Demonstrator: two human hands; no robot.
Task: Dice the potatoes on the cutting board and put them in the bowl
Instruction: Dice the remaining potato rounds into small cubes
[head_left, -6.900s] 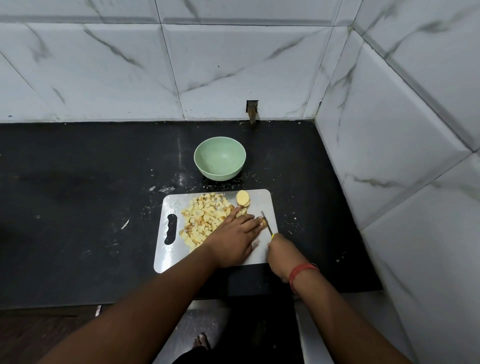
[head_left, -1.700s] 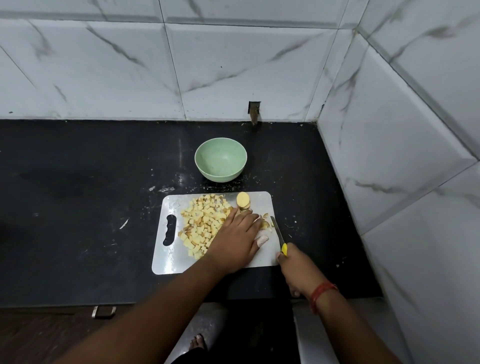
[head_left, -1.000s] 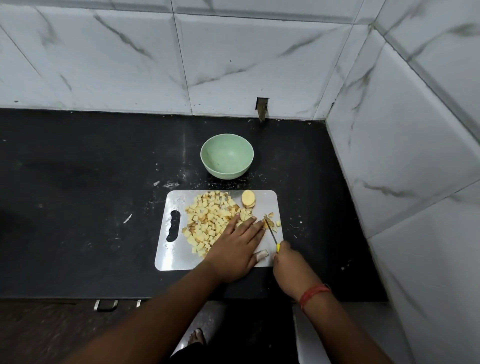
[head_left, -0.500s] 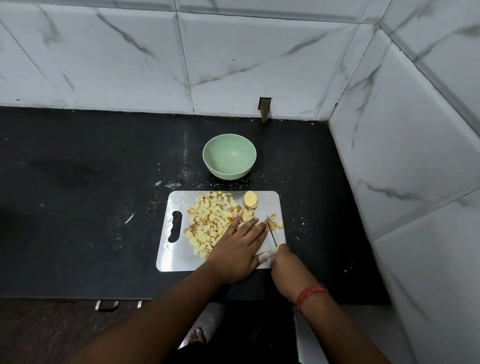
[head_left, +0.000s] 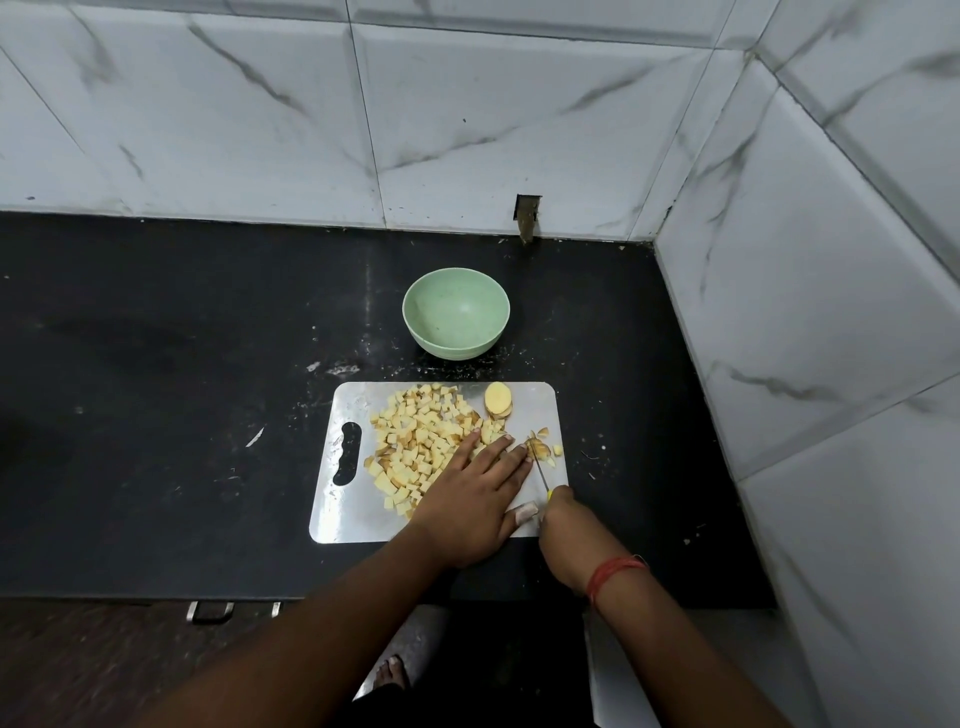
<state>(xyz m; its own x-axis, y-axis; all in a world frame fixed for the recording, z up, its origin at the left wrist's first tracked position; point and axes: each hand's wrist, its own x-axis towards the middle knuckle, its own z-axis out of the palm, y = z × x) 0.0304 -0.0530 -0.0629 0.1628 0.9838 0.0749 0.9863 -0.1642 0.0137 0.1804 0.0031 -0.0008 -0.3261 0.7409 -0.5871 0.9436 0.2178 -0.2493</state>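
A steel cutting board (head_left: 358, 395) lies on the black counter and carries a heap of diced potato (head_left: 415, 441). A stack of round potato slices (head_left: 498, 400) sits at the board's far right. My left hand (head_left: 475, 493) lies flat on the board, fingertips against a few cut potato pieces (head_left: 540, 447) near the right edge. My right hand (head_left: 566, 525) grips a small knife (head_left: 541, 473) with a yellow handle, its blade just right of my left fingers. The pale green bowl (head_left: 455, 312) stands beyond the board with nothing in it.
The black counter (head_left: 182, 415) stretches far to the left. White marble tile walls close off the back and right, meeting in a corner. Potato scraps speckle the counter around the board. A drawer handle (head_left: 210, 613) shows below the front edge.
Over the frames the knife has cut the pieces under my left fingertips, and several small bits now lie at the board's right edge. The heap, slices and bowl stay put.
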